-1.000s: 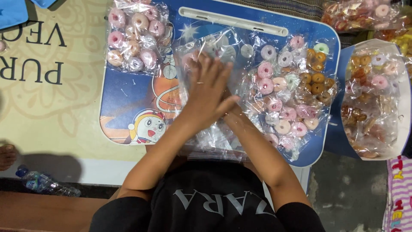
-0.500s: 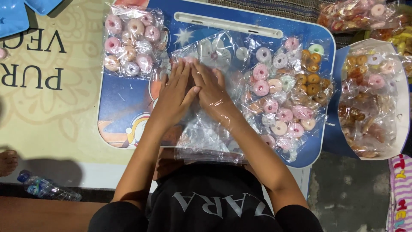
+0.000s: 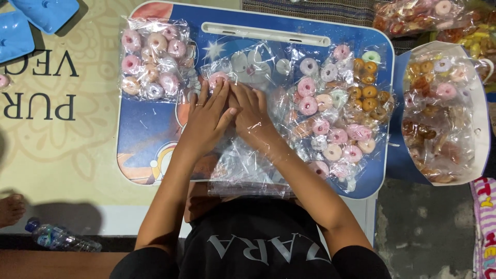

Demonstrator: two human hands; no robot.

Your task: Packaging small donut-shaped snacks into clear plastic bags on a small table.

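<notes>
A blue cartoon-printed lap table [image 3: 150, 124] stands in front of me. An open clear plastic bag [image 3: 248, 168] lies flat on its middle. My left hand [image 3: 206, 121] rests flat on top of the bag with its fingers spread. My right hand [image 3: 253, 116] lies beside it, touching it, with plastic film over the wrist, so it seems to be inside the bag. A wrapped pink ring-shaped sweet [image 3: 217, 78] sits just past my fingertips. Neither hand grips anything.
A filled bag of pink ring sweets [image 3: 152, 57] lies at the table's far left. Several loose wrapped sweets [image 3: 336, 119] cover its right side. A white tray [image 3: 483, 129] of more sweets stands right. Blue lids [image 3: 31, 20], a water bottle [image 3: 59, 237] and a foot [image 3: 10, 209] are left.
My hands were crossed over the bag a second ago. They now lie side by side, flat on it, a little nearer to me.
</notes>
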